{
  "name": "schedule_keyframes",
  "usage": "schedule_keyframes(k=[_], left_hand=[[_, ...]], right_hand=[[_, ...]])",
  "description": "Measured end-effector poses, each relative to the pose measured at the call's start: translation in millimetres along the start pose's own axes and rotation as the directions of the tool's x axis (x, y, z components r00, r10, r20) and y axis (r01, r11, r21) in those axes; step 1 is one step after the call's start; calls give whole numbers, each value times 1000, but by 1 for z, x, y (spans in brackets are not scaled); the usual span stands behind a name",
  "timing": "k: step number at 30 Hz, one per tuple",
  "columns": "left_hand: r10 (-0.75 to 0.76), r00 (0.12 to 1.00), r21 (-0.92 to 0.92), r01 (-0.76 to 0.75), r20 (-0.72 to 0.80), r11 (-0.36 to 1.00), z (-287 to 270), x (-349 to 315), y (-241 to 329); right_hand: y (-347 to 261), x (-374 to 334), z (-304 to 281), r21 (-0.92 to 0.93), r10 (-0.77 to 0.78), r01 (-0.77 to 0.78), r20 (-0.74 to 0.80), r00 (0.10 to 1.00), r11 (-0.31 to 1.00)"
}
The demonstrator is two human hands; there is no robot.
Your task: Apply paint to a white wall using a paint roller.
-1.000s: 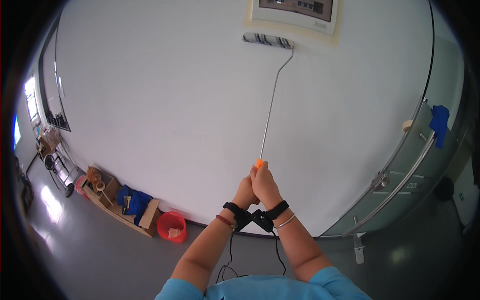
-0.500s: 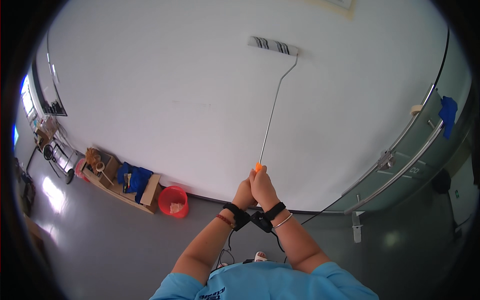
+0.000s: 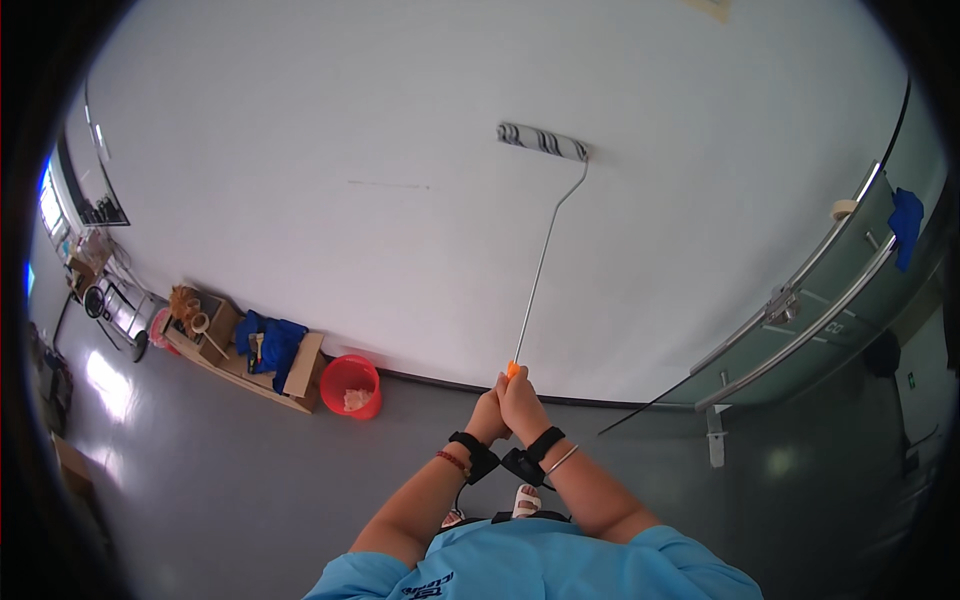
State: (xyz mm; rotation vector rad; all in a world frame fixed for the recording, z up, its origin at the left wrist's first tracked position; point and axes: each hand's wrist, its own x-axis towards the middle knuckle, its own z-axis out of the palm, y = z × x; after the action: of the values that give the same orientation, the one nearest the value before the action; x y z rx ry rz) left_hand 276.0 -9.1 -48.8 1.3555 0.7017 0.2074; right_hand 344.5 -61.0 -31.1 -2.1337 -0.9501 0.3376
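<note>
Both of my hands are wrapped round the orange handle of a paint roller. My left hand and my right hand press together, so most of the handle is hidden. From the grip a long thin metal rod runs up, bends near its top and meets the right end of the roller sleeve. That sleeve is white with dark stripes and lies against the white wall, slightly tilted down to the right. A faint thin line marks the wall left of the rod.
At the wall's foot stand a red bucket with pale scraps inside and an open cardboard box with a blue cloth. On the right, a glass door has long metal handles, a tape roll and another blue cloth.
The roller sleeve has moved down the wall, and my hands have come lower with the handle. My grip looks the same.
</note>
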Motion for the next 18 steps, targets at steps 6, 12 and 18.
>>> schedule_keyframes(k=[6,12,18], left_hand=[[15,1000,11,-14,-6,1000,-1,-8,-22],[-42,999,20,42,-11,999,-1,-13,-36],[-113,994,-118,113,8,987,-2,-16,-42]], right_hand=[[23,-10,23,-47,44,-43,17,999,998],[35,-20,35,-69,48,-47,20,999,996],[44,-26,44,-57,55,-54,15,998,997]])
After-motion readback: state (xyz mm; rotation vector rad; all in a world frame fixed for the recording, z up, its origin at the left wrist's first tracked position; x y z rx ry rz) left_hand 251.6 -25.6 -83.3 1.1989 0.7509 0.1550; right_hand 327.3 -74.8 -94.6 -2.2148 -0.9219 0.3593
